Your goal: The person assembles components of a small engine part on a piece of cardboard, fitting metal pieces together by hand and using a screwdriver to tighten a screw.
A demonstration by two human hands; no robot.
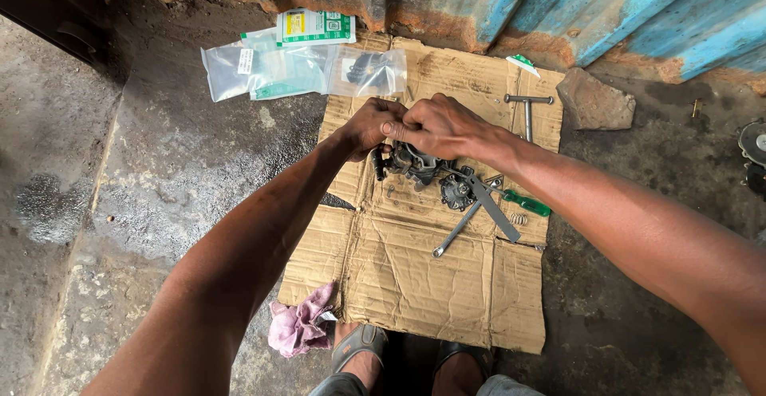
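While both hands meet over the middle of the flattened brown cardboard sheet on the concrete floor, the left hand and the right hand are both curled shut around the top of a small dark grey cast-metal engine part, which looks like a carburettor. It sits low, at or just above the cardboard; I cannot tell if it rests there. By the look of it, the part is rigid, dense for its bulk, and probably greasy, with thin levers and fittings that would bend, so the solid body is the safest place to grip. Its long axis seems to run left to right across the view, though the fingers hide its upper end. Just beside it lie a round dark metal piece, a silver spanner and a green-handled screwdriver.
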